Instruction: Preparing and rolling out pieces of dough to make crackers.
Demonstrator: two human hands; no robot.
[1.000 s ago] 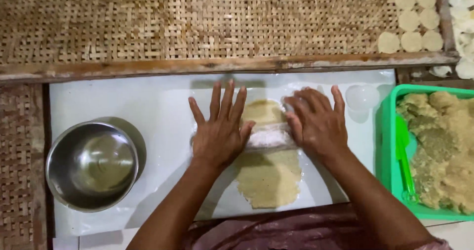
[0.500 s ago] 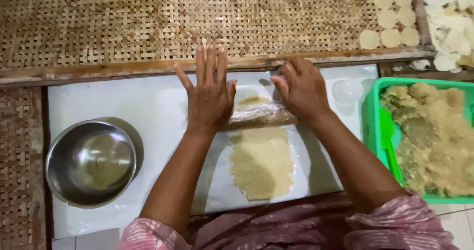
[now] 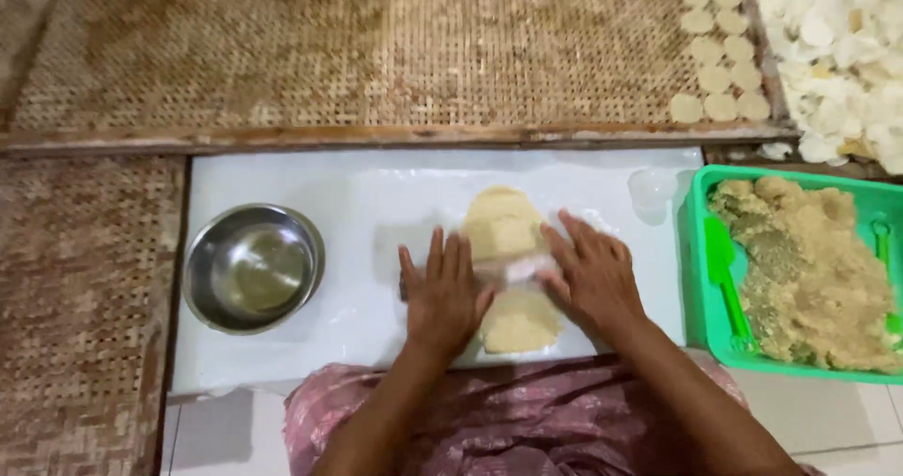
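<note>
Head view: a rolling pin (image 3: 513, 269) is pressed across a flat sheet of yellow dough (image 3: 506, 231) by both hands. The left hand (image 3: 444, 293) and the right hand (image 3: 594, 277) are laid open, fingers flat, nothing clenched. Left of the left hand a steel bowl (image 3: 252, 267) is placed; right of the right hand, a green tray (image 3: 701, 250) of dough.

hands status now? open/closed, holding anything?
Left hand: open, flat, palm down on the rolling pin over the dough.
Right hand: open, flat, pressing the same rolling pin.
</note>
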